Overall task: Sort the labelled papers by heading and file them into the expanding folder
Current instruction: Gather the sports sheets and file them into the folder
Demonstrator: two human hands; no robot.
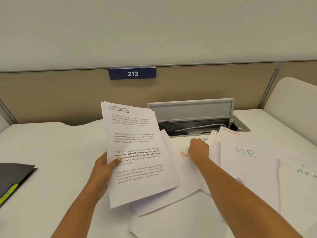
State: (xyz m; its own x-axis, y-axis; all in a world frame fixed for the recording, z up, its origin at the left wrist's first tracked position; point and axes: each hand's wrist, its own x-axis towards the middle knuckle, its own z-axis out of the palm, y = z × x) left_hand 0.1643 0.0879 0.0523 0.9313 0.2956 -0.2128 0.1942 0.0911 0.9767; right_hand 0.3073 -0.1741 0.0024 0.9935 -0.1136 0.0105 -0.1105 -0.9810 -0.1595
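My left hand [104,166] grips a small stack of printed sheets headed SPORTS [137,152], raised and tilted above the desk, thumb on the front page. My right hand [199,150] reaches into the loose pile of papers [188,182] spread on the desk, fingers curled on a sheet's edge beside a page with a red SPORTS heading [183,155]. To its right lie sheets marked FINANCE [230,133], HR [246,152] and a green AD heading [305,172]. The dark expanding folder [15,176], with coloured tabs showing, lies at the far left edge.
An open cable hatch [202,124] with a raised grey lid and wires sits in the desk behind the papers. A beige partition bearing a blue 213 sign [132,73] closes off the back. A white curved desk edge [291,100] rises at right.
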